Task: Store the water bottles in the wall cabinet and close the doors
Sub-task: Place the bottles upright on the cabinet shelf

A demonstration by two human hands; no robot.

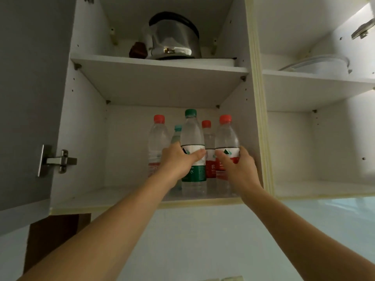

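Note:
The open wall cabinet (85, 138) holds several water bottles on its lower shelf. My left hand (178, 161) grips a green-capped, green-labelled bottle (192, 138) standing at the front. My right hand (240, 169) grips a red-capped bottle (226, 136) just right of it, close to the cabinet's right wall. Behind them stand another red-capped bottle (207, 134), a small teal-capped bottle (177, 134) and, at the left, a clear red-capped bottle (157, 138). The left door (24, 98) is swung open.
A steel kettle (172, 37) sits on the upper shelf (162, 65). A door hinge (58, 161) juts from the left wall. The neighbouring compartment on the right holds a white lidded dish (322, 64). Pale tiled wall (203, 240) lies below the cabinet.

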